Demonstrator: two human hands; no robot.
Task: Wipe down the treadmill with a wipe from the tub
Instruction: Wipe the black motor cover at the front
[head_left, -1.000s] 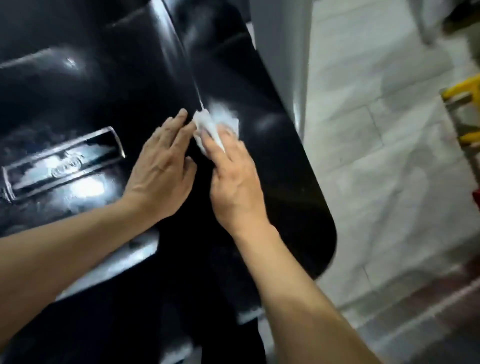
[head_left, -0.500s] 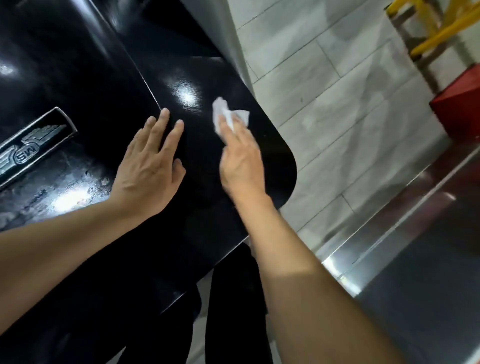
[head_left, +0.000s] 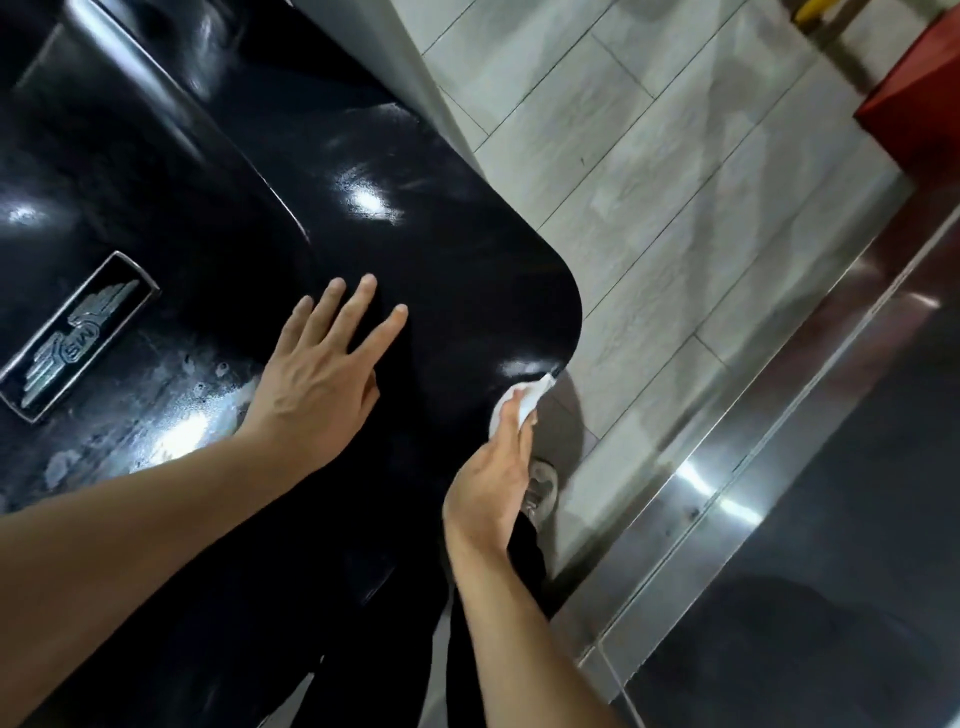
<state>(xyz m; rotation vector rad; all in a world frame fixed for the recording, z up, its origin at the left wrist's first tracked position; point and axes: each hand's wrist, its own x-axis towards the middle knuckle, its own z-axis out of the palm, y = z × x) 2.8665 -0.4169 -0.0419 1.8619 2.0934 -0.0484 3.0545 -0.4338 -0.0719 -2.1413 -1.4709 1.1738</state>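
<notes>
while the left hand (head_left: 317, 379) lies flat with fingers spread wide on the glossy black treadmill cover (head_left: 415, 249) at centre frame, holding nothing, the right hand (head_left: 496, 480) at lower centre presses a white wipe (head_left: 522, 402) against the cover's lower right edge, just below its rounded corner. the wipe is bunched under the right fingers (head_left: 514, 431), which look fairly straight over it; thumb not visible, so exact grip cannot be told. wipe tip pokes out toward the corner, touching the black edge. a silver winged badge (head_left: 75, 335) in a metal frame sits at left of frame on the cover, well apart from both hands. wet smears and light glare on the black surface between badge and left hand. grey shoe (head_left: 540, 486) visible just right of the right hand, on the pale tiled floor (head_left: 701, 171) filling upper right. shiny metal strip (head_left: 753, 467) runs diagonally across right of frame, dark surface beyond it at lower right. red object (head_left: 919, 98) at upper right edge, blurred. both forearms bare, entering from lower left and bottom.
</notes>
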